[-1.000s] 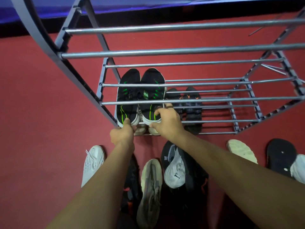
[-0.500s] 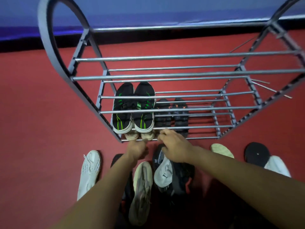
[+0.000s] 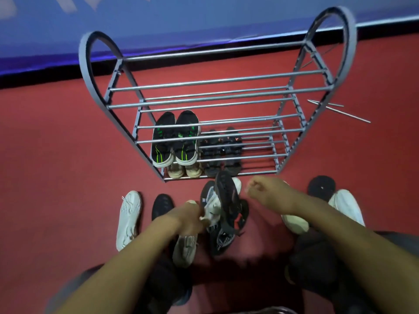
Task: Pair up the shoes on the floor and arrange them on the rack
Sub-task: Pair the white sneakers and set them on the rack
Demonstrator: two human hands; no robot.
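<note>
Both hands have come back from the rack and now sit low over the shoes on the floor. Nearest of all, the left hand point(image 3: 189, 219) has its grip clamped on a white and black shoe point(image 3: 212, 206) at its near end. Leaning on that shoe is a dark shoe with red marks point(image 3: 227, 200), with its toe pointing at the rack. The right hand point(image 3: 269, 193) hangs a bit farther out with its fingers curled together, and it holds nothing.

More shoes lie on the red floor point(image 3: 56, 177). A white shoe point(image 3: 128, 219) lies off to the left, and a black shoe point(image 3: 162, 206) lies just beside it. A cream shoe point(image 3: 184, 250) lies under the left wrist. On the right lie another cream shoe point(image 3: 294, 223), a white one point(image 3: 347, 206) and a black slipper point(image 3: 321, 187).

Farther away stands the grey rack point(image 3: 226, 94) with its metal bars. A black pair with green stripes point(image 3: 174, 139) sits on a middle shelf at the left. A beige pair point(image 3: 184, 171) sits under it on the bottom shelf, and a dark pair with orange marks point(image 3: 221, 150) sits beside that. Behind the rack is a blue wall point(image 3: 204, 19).
</note>
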